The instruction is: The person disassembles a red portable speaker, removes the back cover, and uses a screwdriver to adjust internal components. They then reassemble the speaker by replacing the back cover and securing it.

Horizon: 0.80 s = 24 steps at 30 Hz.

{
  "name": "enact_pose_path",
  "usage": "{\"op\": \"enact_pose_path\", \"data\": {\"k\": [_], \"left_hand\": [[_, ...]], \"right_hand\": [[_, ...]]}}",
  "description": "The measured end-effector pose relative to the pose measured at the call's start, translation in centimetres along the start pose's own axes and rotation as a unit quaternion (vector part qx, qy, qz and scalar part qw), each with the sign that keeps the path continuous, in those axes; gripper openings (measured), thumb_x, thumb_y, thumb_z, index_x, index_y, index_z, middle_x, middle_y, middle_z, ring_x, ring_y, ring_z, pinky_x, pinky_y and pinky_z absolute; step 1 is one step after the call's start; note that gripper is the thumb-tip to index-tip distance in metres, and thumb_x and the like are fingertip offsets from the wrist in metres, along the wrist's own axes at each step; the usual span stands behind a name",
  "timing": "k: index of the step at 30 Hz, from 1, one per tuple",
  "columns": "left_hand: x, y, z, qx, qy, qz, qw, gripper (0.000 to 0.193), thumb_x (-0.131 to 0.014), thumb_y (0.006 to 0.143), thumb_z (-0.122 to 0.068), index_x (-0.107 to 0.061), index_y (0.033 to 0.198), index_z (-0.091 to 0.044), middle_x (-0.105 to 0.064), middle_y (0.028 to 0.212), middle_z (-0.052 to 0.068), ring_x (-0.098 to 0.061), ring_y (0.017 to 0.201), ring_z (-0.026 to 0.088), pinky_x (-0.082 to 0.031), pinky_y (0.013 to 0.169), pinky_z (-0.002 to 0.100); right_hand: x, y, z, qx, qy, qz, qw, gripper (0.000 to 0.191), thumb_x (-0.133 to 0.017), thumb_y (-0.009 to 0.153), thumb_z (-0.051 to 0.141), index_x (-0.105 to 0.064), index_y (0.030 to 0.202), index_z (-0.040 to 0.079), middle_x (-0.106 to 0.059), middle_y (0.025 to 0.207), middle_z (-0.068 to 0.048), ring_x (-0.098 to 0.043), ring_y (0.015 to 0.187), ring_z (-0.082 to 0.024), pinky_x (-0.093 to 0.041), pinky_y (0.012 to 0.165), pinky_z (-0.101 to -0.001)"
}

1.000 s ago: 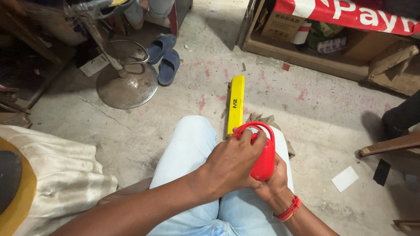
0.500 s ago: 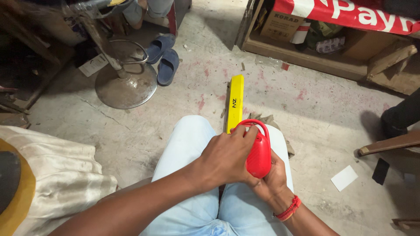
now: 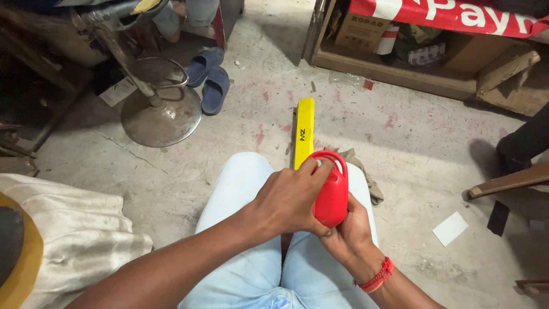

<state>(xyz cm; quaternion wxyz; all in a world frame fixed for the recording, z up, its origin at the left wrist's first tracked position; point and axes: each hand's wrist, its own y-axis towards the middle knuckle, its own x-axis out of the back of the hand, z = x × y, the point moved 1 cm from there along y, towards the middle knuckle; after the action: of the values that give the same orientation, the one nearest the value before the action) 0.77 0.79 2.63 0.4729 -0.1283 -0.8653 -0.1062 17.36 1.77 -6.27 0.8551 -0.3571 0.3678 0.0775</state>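
Two hands held a small red speaker above a seated person's lap.

The left hand (image 3: 289, 200) reached in from the lower left, forearm slanting up, fingers wrapped over the side and top of the red speaker (image 3: 331, 191). The right hand (image 3: 349, 226), a red bracelet (image 3: 377, 276) on its wrist, cupped the speaker from below, fingers closed around it. The speaker sat above knees in light blue jeans (image 3: 240, 189). A yellow bar (image 3: 303, 131) lay on the concrete floor (image 3: 412, 143) just beyond.

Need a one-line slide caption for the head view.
Both hands, left hand and right hand, grip a red oval device above the lap; yellow bar on the concrete floor.
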Motion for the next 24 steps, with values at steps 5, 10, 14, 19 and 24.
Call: {"op": "enact_pose_path", "data": {"k": [5,10,14,19,24], "left_hand": [[0.6,-0.5,-1.2,0.011,0.018,-0.020,1.000,0.104,-0.095,0.046,-0.039,-0.049,0.130,0.001,-0.063,0.101,0.020,-0.071,0.073,0.039,-0.060,0.061,0.046],[1.0,-0.6,-1.9,0.001,0.019,-0.038,0.999,0.103,-0.094,0.045,-0.033,-0.049,0.132,0.001,-0.063,0.099,0.018,-0.071,0.070,0.036,-0.060,0.057,0.045],[0.7,-1.0,-2.0,-0.021,0.045,-0.062,0.997,0.102,-0.096,0.044,-0.030,-0.050,0.131,-0.001,-0.062,0.100,0.016,-0.071,0.071,0.034,-0.059,0.053,0.042],[0.2,-0.8,-1.6,-0.052,0.065,-0.106,0.991,0.102,-0.097,0.044,-0.029,-0.051,0.130,0.000,-0.062,0.099,0.015,-0.072,0.073,0.032,-0.058,0.052,0.041],[-0.2,-0.9,-1.1,-0.055,0.062,-0.075,0.994,0.099,-0.096,0.048,-0.032,-0.051,0.130,0.000,-0.061,0.103,0.016,-0.071,0.075,0.034,-0.059,0.054,0.042]], "right_hand": [[1.5,1.2,-0.8,-0.019,0.011,0.034,0.999,0.034,-0.042,0.104,0.028,-0.061,0.122,0.006,-0.071,0.103,-0.008,-0.070,0.075,-0.016,-0.055,0.047,-0.0277],[2.2,1.4,-1.0,-0.049,0.050,0.041,0.997,0.030,-0.045,0.102,0.026,-0.060,0.121,0.008,-0.069,0.100,-0.006,-0.069,0.072,-0.016,-0.053,0.046,-0.0268],[2.4,1.5,-1.4,-0.040,0.025,0.070,0.996,0.030,-0.045,0.102,0.027,-0.061,0.120,0.009,-0.069,0.100,-0.006,-0.068,0.072,-0.016,-0.052,0.045,-0.0274],[2.7,1.9,-0.7,-0.030,0.042,0.134,0.990,0.032,-0.042,0.105,0.025,-0.060,0.123,0.006,-0.069,0.103,-0.008,-0.066,0.072,-0.016,-0.053,0.051,-0.0289],[1.6,1.4,-0.5,-0.026,0.023,0.094,0.995,0.035,-0.040,0.105,0.030,-0.060,0.124,0.008,-0.071,0.109,-0.009,-0.071,0.086,-0.020,-0.059,0.060,-0.0337]]}}
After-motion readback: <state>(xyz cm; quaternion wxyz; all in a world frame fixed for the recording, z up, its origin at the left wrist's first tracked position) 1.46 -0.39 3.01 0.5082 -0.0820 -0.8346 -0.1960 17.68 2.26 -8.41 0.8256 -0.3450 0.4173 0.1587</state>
